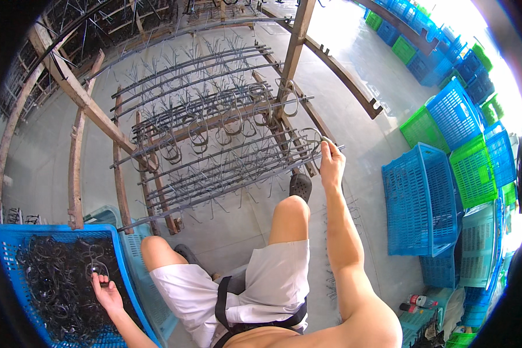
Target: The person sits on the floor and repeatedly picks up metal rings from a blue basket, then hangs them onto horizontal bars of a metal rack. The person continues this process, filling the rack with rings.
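Observation:
My left hand (107, 292) is over a blue plastic basket (118, 261) heaped with black, shiny ring-shaped parts (54, 282). Its fingertips pinch the lower end of a dark figure-eight loop (96, 257). On the other side, my right arm reaches far forward. My right hand (332, 163) grips the edge of a thin looped ring (309, 135) near the right end of a long metal rod (235, 187). Similar loops (230, 113) hang in a row from another rod farther away. Fingers partly hide the held ring.
Brown metal frames (87, 102) stand around stacked rods carrying many thin wire hooks (226, 161). Blue basket stacks (406, 204) and green baskets (474, 167) line the right side. A bottle (422, 300) lies at lower right. My shoe (300, 187) is beneath the rod end.

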Available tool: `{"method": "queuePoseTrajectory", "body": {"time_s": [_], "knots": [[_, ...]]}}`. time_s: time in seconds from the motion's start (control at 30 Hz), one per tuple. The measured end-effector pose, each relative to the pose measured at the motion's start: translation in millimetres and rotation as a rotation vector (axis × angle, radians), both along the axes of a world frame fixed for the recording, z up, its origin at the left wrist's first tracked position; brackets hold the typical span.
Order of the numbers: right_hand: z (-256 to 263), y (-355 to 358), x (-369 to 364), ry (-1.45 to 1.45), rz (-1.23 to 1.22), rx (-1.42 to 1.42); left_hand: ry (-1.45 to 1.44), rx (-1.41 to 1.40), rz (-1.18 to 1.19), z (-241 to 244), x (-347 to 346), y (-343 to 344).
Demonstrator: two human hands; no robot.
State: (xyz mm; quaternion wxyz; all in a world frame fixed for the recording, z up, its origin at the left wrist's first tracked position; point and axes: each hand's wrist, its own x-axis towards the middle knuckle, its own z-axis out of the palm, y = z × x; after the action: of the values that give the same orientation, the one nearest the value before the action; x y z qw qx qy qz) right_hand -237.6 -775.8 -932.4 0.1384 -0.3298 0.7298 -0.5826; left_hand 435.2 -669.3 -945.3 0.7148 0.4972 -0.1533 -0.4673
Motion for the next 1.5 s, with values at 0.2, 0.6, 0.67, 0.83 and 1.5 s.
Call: {"method": "queuePoseTrajectory", "body": {"time_s": [0.2,0.6,0.67,0.83,1.5], "knots": [[1,-12,-24,-0.356,0.106,-0.028,0.191,-0.124,-0.096,13,-15,10],[3,0,80,0.924,-0.323,0.085,0.316,-0.142,-0.167,9,-25,23],[21,22,194,0.653,0.359,0.021,0.350,-0.147,-0.151,10,-30,35],[34,32,399,0.181,1.446,-0.196,0.116,-0.060,-0.281,20,-42,38],[11,16,446,-0.544,1.771,0.122,-0.811,0.544,-0.125,73,18,4]]}}
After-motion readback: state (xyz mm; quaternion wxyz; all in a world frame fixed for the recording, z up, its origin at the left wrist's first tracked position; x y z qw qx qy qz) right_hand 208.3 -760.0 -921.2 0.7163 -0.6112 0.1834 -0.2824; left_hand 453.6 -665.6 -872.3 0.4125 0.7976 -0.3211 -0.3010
